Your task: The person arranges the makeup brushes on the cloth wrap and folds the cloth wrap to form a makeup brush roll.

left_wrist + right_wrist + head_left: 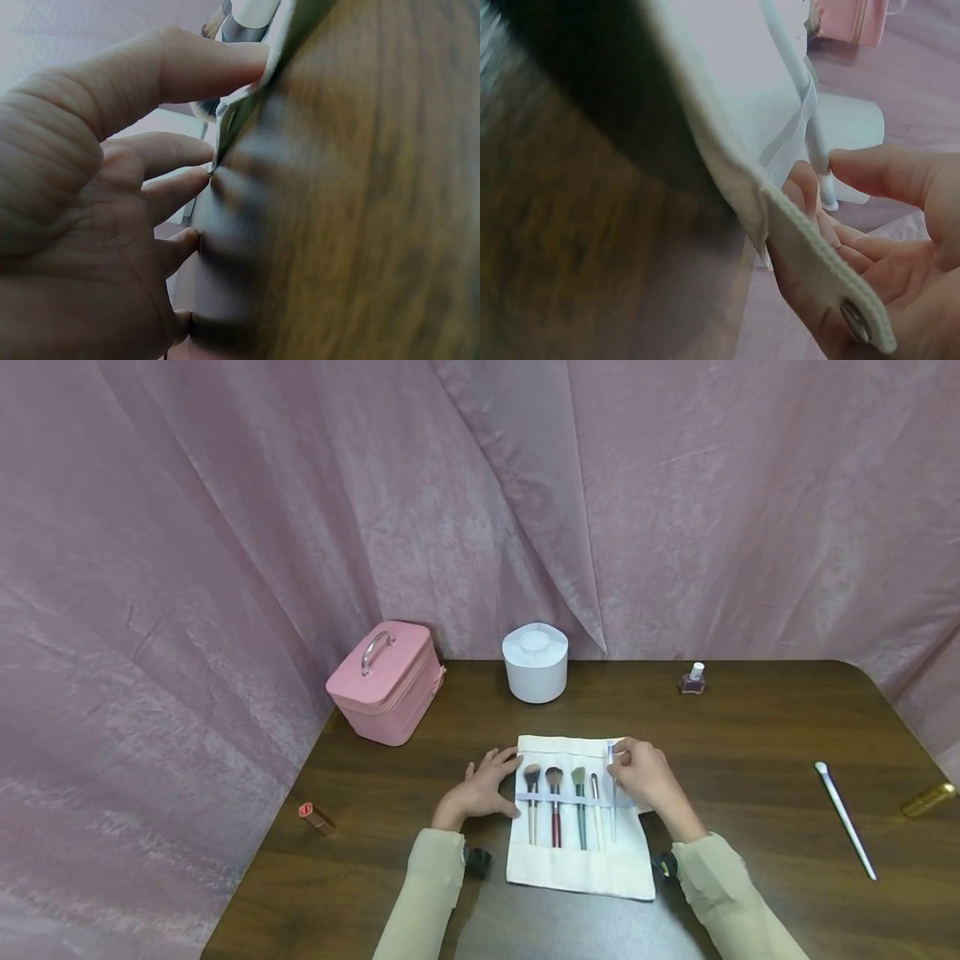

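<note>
- Right grip (641, 770): pinching slim pale-blue rod (613, 827) near its far end; rod lies rightmost on white fabric brush roll (577, 871).
- Left grip (480, 791): spread, touching roll's left edge.
- Rod likely light, stiff (roll soft); hold mid-shaft.

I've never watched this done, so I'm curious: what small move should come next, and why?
Probably nudge the pale brush lower in the brush roll: the right hand pinches it, it passes under the strap, and its upper end sits above the four neighbouring brushes.
</note>
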Demonstrator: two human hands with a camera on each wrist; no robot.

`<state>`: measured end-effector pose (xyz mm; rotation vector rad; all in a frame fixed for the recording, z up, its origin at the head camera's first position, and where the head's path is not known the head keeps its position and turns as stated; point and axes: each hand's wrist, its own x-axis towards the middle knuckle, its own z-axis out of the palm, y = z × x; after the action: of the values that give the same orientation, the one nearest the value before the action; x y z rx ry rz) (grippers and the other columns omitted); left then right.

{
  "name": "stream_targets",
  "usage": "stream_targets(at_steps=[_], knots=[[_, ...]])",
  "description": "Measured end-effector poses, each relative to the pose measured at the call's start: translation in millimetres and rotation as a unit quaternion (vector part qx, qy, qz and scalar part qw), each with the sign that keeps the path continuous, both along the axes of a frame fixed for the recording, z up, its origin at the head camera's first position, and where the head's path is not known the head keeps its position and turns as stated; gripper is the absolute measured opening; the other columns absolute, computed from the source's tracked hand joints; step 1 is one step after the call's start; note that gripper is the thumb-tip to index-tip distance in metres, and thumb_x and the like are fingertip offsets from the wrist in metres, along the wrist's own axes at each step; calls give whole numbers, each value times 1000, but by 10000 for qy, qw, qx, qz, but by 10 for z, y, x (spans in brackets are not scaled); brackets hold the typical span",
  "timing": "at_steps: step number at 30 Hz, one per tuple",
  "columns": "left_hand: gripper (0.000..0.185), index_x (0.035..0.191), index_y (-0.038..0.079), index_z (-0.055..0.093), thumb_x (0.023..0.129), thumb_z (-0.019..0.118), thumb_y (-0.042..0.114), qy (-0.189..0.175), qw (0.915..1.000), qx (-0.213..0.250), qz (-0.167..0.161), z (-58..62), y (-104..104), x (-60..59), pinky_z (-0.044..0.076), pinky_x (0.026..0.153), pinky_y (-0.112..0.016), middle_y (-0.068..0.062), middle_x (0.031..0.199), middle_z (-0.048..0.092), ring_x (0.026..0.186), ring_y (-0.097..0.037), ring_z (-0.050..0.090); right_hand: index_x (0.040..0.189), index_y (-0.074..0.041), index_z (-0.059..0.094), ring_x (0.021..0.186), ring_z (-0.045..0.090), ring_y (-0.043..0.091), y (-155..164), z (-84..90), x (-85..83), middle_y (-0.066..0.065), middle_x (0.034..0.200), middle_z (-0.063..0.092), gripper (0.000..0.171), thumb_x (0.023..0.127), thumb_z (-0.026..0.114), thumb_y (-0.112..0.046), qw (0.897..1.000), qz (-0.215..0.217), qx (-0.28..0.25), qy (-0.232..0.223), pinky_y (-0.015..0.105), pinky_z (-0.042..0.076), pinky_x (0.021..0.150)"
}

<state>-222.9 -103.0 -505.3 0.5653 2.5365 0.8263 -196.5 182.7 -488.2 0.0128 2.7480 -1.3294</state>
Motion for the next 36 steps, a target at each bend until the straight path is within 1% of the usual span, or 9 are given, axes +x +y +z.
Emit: stream_targets(at_steps=[4, 10, 12, 17, 19, 23, 30, 33, 36], knots=[[89, 157, 10, 39, 80, 85, 13, 9, 10000, -9, 8, 4, 5, 1, 0, 117, -65, -4, 166, 23, 154, -32, 8, 114, 15, 62, 77, 63, 28, -12, 3, 4, 25, 96, 69, 31, 87, 67, 1, 9998, 85, 184, 3, 40, 54, 67], [89, 156, 10, 40, 80, 85, 13, 11, 10000, -5, 22, 11, 9, -3, 0, 117, -64, -4, 166, 24, 154, -32, 8, 104, 14, 67, 79, 63, 28, -28, 17, 22, 22, 91, 70, 24, 83, 68, 1, 9991, 187, 366, -115, 43, 54, 70], [88, 156, 10, 40, 80, 84, 12, 14, 10000, -6, 25, 10, 7, -5, 0, 117, -64, -4, 166, 24, 154, -32, 8, 104, 13, 67, 80, 63, 29, -35, 25, 30, 21, 92, 69, 25, 83, 70, -1, 9986, 165, 462, -183, 44, 54, 70], [88, 156, 11, 40, 80, 84, 12, 10, 10000, -12, 22, 9, 4, -5, 0, 117, -64, -4, 166, 24, 154, -32, 8, 110, 10, 63, 76, 60, 28, -48, 29, 48, 17, 88, 66, 32, 83, 71, -5, 9973, 23, 603, -417, 39, 50, 63], [88, 156, 10, 40, 80, 84, 11, 9, 10000, -8, 1, 12, 5, -4, 0, 117, -64, -5, 166, 24, 154, -32, 8, 109, 7, 62, 73, 58, 27, -51, 24, 54, 15, 84, 64, 31, 83, 71, -5, 9972, 32, 617, -421, 37, 47, 59], [88, 155, 8, 41, 79, 84, 10, 23, 10000, 11, -32, 23, 10, 0, 1, 116, -65, -7, 165, 25, 154, -33, 8, 105, 3, 63, 70, 58, 25, -53, 20, 57, 12, 80, 63, 26, 82, 71, -4, 9969, 115, 711, -308, 36, 46, 57], [88, 155, 7, 41, 79, 84, 10, 1, 10000, -28, -10, 28, 15, 4, 1, 117, -64, -6, 166, 24, 154, -32, 8, 113, 13, 59, 71, 58, 26, -55, 35, 54, 14, 79, 63, 40, 80, 71, -6, 9962, 33, 796, -364, 38, 49, 60], [88, 155, 7, 40, 79, 84, 11, -4, 10000, -55, -7, 25, 16, 4, 0, 117, -64, -6, 166, 24, 154, -32, 8, 109, 13, 63, 73, 59, 27, -48, 30, 58, 15, 84, 66, 35, 81, 70, -8, 9957, 42, 879, -273, 40, 50, 62], [88, 155, 7, 41, 79, 84, 11, 0, 10000, -77, -10, 19, 18, 0, 0, 117, -64, -5, 166, 24, 154, -32, 8, 100, 9, 68, 73, 58, 26, -42, 18, 65, 14, 84, 66, 25, 84, 68, -11, 9957, -7, 902, -215, 40, 49, 60]])
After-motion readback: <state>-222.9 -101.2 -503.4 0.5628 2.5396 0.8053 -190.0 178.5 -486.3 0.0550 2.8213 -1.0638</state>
